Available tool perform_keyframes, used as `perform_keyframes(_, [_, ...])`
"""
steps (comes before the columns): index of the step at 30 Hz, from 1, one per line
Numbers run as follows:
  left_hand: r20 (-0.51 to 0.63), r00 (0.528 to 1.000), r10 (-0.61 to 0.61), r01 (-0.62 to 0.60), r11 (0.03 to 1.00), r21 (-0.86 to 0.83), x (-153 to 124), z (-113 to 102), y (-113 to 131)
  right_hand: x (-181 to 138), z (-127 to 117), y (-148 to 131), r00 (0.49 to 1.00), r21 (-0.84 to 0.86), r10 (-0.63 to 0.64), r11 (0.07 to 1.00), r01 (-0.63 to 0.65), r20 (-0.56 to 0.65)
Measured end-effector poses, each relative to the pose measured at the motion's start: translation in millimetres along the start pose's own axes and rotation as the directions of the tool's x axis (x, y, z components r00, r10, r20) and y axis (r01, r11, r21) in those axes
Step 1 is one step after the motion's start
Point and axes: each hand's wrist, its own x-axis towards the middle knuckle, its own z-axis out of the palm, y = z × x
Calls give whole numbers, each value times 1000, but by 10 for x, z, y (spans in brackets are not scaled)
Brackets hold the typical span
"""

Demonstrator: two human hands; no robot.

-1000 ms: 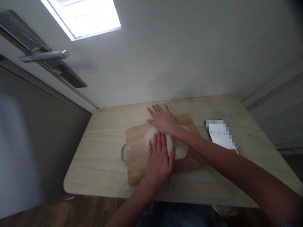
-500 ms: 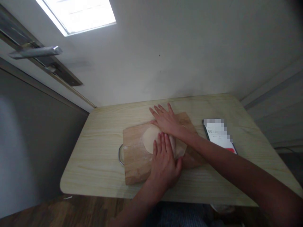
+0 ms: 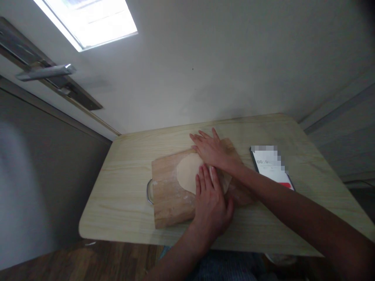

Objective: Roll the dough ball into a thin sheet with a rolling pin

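Observation:
A flat, pale sheet of dough (image 3: 187, 172) lies on a wooden cutting board (image 3: 170, 210) dusted with flour. Over the dough's near right part rests my left hand (image 3: 209, 201), its fingers stretched out flat and pointing away from me. Beyond it, my right hand (image 3: 211, 150) reaches across from the right with fingers spread, at the far edge of the dough and board. Part of the dough shows to the right of my left hand. Whatever lies beneath both palms is hidden.
The board has a metal handle (image 3: 149, 191) on its left end. A phone (image 3: 272, 169) showing a timer lies to the right on the pale wood-grain table (image 3: 117, 187). Behind the table stands a white door (image 3: 164, 78) with a lever handle (image 3: 48, 73).
Both hands have slid a little to the right across the dough. More of the dough's left part shows now. The view has shifted slightly.

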Motion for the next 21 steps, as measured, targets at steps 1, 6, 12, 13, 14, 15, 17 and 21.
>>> perform_keyframes(1, [1, 1000, -2, 2, 1000, -1, 3, 5, 10, -4, 1, 7, 1000, 8, 4, 1000, -4, 4])
perform_keyframes(6, [-13, 1000, -1, 1, 1000, 13, 19, 26, 62, -31, 22, 55, 1000, 39, 24, 999, -24, 0])
perform_keyframes(12, [-56, 998, 27, -25, 999, 46, 32, 75, 137, -98, -26, 105, 999, 35, 46, 998, -46, 11])
perform_keyframes(13, [-57, 998, 25, -23, 999, 44, 34, 82, 151, -110, -45, 109, 999, 37, 48, 998, -48, 13])
perform_keyframes(14, [-55, 998, 24, -22, 999, 39, 38, 87, 165, -121, -63, 112, 999, 41, 51, 998, -51, 18])
perform_keyframes(15, [-51, 998, 23, -21, 999, 33, 41, 91, 180, -131, -80, 115, 998, 44, 57, 997, -58, 24])
perform_keyframes(17, [-43, 999, 20, -19, 1000, 23, 49, 97, 207, -146, -105, 120, 997, 47, 73, 996, -75, 36])
perform_keyframes(21, [-38, 999, 11, -11, 1000, 0, 60, 108, 242, -161, -125, 129, 995, 49, 84, 995, -87, 53])
